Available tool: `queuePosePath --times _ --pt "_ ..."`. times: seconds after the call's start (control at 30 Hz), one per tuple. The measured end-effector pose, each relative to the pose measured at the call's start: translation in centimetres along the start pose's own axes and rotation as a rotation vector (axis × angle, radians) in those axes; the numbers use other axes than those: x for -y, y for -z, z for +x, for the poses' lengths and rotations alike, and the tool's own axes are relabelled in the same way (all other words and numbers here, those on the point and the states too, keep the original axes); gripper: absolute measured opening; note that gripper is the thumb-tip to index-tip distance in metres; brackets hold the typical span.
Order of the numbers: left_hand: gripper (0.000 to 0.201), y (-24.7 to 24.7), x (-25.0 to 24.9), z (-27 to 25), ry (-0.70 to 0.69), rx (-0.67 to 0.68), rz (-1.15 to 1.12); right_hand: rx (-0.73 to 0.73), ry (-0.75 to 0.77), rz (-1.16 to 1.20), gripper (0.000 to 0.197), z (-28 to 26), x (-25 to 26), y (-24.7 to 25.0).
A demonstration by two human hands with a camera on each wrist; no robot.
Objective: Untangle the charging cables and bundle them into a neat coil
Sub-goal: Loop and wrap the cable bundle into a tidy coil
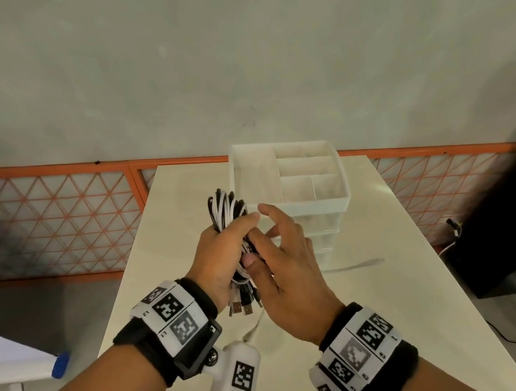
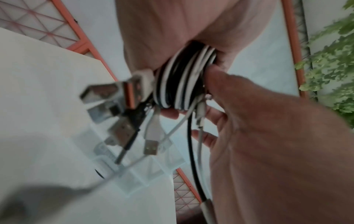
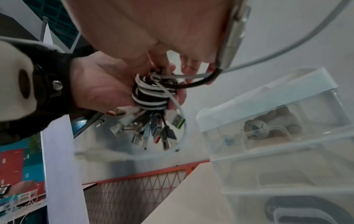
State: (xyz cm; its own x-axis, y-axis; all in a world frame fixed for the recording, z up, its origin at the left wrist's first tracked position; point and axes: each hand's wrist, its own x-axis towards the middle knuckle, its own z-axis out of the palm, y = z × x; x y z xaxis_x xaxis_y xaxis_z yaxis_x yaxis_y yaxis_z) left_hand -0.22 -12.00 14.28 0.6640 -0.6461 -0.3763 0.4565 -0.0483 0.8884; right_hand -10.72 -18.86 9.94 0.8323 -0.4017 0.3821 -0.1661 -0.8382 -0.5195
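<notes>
A bundle of black and white charging cables (image 1: pixel 226 210) stands upright in my left hand (image 1: pixel 221 252), which grips it round the middle. Several USB plugs (image 1: pixel 244 305) hang below that fist. My right hand (image 1: pixel 289 268) is against the bundle from the right, thumb pressed onto the wraps and fingers behind them. In the left wrist view the coil (image 2: pixel 182 78) shows under the right thumb (image 2: pixel 216 78), with a black and a white tail (image 2: pixel 191 151) running down along the right palm. The right wrist view shows the coil (image 3: pixel 151 94), the plugs (image 3: pixel 153 128) and a black tail loop (image 3: pixel 199 84).
A white divided organiser (image 1: pixel 299 206) tops a clear drawer unit (image 3: pixel 268 106) just behind my hands on the pale table (image 1: pixel 388 310). A grey strip (image 1: pixel 353 265) lies to the right. An orange-framed railing (image 1: pixel 49 223) runs behind the table.
</notes>
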Motion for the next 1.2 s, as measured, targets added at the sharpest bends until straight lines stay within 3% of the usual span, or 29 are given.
queuePosePath --times 0.3,0.53,0.63,0.77,0.83,0.93,1.03,1.1,1.2 --pt "0.031 0.0 -0.5 0.1 -0.076 -0.044 0.021 0.079 0.098 0.216 0.051 0.5 -0.6 0.2" --pt "0.018 1.0 -1.4 0.4 -0.123 -0.117 0.025 0.125 0.006 0.283 0.066 -0.5 -1.3 -0.1" --pt "0.018 1.1 -1.2 0.5 -0.156 -0.131 0.085 0.066 -0.095 0.339 0.055 -0.1 -1.6 0.1" --pt "0.017 1.6 -1.5 1.0 -0.202 -0.169 0.033 0.108 -0.186 0.340 0.014 0.4 -2.9 0.6" --pt "0.018 2.0 -1.9 1.2 -0.224 -0.173 0.010 0.089 -0.219 0.458 0.007 0.3 -3.3 1.0" --pt "0.018 2.6 -2.5 1.1 -0.251 -0.113 -0.060 0.142 -0.252 0.623 0.020 0.3 -3.5 1.3" --pt "0.010 3.2 -3.3 0.5 -0.223 0.054 -0.078 0.259 -0.303 0.631 0.023 0.6 -4.2 1.7" --pt "0.011 3.2 -3.3 -0.2 -0.181 0.175 0.172 0.270 -0.396 0.629 0.019 1.3 -4.9 2.7" --pt "0.033 2.7 -2.6 -0.7 -0.107 0.232 0.545 0.322 -0.432 0.496 0.016 2.3 -5.2 3.9"
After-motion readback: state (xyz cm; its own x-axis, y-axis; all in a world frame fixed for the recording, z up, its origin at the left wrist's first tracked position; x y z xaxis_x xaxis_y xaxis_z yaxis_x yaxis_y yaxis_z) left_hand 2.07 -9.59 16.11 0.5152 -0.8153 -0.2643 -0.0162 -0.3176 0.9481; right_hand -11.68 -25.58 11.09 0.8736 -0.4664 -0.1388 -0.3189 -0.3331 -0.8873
